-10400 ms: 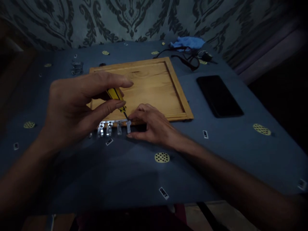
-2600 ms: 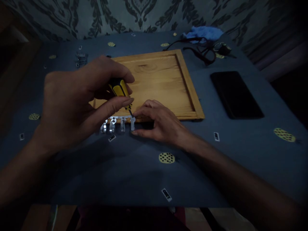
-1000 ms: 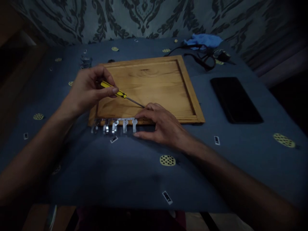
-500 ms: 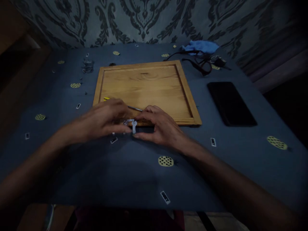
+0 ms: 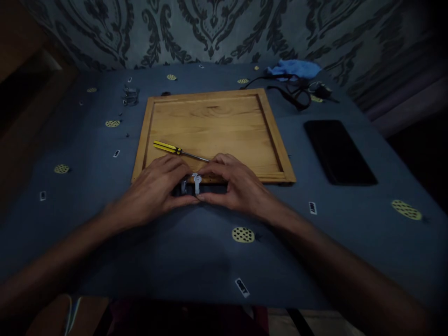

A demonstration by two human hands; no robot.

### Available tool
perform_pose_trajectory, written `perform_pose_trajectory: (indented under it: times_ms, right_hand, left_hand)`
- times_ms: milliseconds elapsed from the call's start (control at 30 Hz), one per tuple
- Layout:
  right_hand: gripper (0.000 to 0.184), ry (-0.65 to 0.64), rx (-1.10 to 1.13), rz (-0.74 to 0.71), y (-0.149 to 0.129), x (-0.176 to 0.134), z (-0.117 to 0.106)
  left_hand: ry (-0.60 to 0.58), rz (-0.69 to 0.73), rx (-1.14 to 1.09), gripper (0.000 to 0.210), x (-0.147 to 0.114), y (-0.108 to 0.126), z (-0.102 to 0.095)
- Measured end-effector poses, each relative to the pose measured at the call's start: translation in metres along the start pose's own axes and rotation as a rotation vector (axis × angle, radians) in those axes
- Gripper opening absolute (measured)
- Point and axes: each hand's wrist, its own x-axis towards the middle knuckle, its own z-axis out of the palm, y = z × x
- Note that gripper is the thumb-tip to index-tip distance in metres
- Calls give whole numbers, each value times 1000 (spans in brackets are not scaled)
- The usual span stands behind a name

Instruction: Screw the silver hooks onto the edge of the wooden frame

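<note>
A small metal hinge (image 5: 197, 183) sits at the near edge of a framed wooden panel (image 5: 213, 126), which lies flat on the table. My left hand (image 5: 159, 186) grips the hinge from the left, thumb at its near end and fingers over the panel's edge. From the right, my right hand (image 5: 234, 184) pinches the same hinge, its thumb tip almost meeting the left one. The fingers hide part of the hinge. On the panel, just beyond both hands, rests a screwdriver (image 5: 168, 147) with a yellow and black handle; its tip is behind my right fingers.
A black tablet-like slab (image 5: 339, 151) lies to the right. Beyond the panel's right corner are glasses (image 5: 296, 98), a blue cloth (image 5: 296, 68) and a small dark object (image 5: 320, 89). More metal hardware (image 5: 130, 95) lies at the back left, near tiny screws (image 5: 127, 135).
My left hand has moved onto the hinge and closed around its left side, uncovering the screwdriver's handle. My right hand has stayed on the hinge. The view has shifted slightly.
</note>
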Motion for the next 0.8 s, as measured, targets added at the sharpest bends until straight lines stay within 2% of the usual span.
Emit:
perform_pose_trajectory:
  times_ms: [267, 500, 800]
  right_hand:
    - [37, -12, -29, 11, -2, 0, -2]
    - [40, -19, -49, 42, -7, 1, -3]
    - [43, -40, -83, 53, -9, 2, -4]
  left_hand:
    - [-14, -30, -10, 46, 0, 1, -1]
    - [-9, -30, -5, 54, 0, 3, -1]
    - [2, -55, -66, 45, 3, 5, -1]
